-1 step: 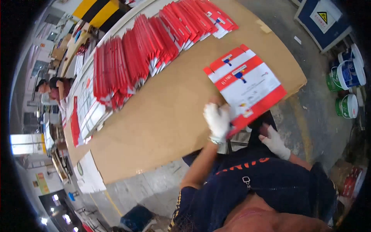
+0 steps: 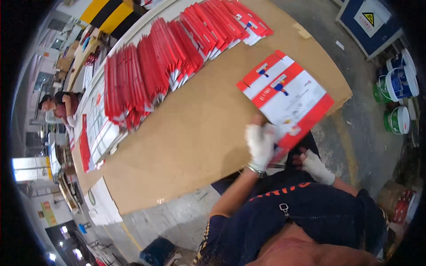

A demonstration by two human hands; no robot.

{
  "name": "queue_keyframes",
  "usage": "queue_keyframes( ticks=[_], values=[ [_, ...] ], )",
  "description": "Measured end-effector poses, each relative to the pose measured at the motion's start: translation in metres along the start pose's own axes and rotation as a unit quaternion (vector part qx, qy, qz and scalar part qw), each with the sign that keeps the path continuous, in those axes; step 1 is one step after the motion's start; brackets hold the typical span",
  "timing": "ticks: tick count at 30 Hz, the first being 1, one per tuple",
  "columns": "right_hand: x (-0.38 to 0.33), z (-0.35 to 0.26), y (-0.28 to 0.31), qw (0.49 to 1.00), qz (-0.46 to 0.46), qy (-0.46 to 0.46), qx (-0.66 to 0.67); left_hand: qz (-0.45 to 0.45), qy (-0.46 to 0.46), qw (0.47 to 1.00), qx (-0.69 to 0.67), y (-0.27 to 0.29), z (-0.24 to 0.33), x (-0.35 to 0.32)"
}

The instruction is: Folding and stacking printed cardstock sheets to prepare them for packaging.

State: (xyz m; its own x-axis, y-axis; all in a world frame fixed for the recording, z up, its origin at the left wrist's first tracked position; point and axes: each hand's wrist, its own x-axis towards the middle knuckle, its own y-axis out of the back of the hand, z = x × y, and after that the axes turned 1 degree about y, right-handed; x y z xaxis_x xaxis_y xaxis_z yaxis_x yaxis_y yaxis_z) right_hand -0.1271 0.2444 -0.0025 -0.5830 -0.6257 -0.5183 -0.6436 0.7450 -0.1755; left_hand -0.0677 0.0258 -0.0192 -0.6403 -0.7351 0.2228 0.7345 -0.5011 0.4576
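Observation:
A flat red and white carton (image 2: 295, 104) with small blue figures lies at the right end of the cardboard-covered table, its near edge toward my body. My left hand (image 2: 261, 144), in a white glove with bare fingertips, grips the carton's near left edge; some fingers are hidden and the hand is slightly blurred. Just right of the carton's near corner, my right hand (image 2: 316, 167), also gloved, is apart from it with loosely spread fingers and nothing in them. Several more red and white cartons (image 2: 164, 55) stand packed in an overlapping row along the table's far side.
Brown cardboard (image 2: 177, 142) covers the tabletop. A white sheet (image 2: 103, 201) hangs at its left corner. Paint-style buckets (image 2: 401, 84) and a blue cabinet (image 2: 370, 26) stand on the right. Another person (image 2: 62, 104) is at the far left, beyond the table.
My left hand and the carton have shifted a little to the right. My right hand has barely moved, its fingers slightly more spread.

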Motion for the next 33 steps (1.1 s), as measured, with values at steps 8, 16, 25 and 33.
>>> queue_keyframes(
  ticks=[8,16,25,33],
  values=[
    [0.063,-0.189,0.114,0.940,0.191,0.020,-0.282,-0.454,0.067,0.872,-0.171,-0.011,0.047,0.053],
    [0.242,-0.289,0.205,0.904,0.127,0.136,-0.385,-0.246,0.075,0.965,-0.059,0.006,0.058,0.221],
    [0.442,-0.342,0.056,0.903,-0.027,-0.006,-0.429,-0.009,-0.048,0.967,0.249,0.030,0.035,0.366],
    [0.566,-0.359,-0.030,0.896,0.094,0.179,-0.394,-0.068,0.074,0.902,0.420,-0.008,0.011,0.436]
  ],
)
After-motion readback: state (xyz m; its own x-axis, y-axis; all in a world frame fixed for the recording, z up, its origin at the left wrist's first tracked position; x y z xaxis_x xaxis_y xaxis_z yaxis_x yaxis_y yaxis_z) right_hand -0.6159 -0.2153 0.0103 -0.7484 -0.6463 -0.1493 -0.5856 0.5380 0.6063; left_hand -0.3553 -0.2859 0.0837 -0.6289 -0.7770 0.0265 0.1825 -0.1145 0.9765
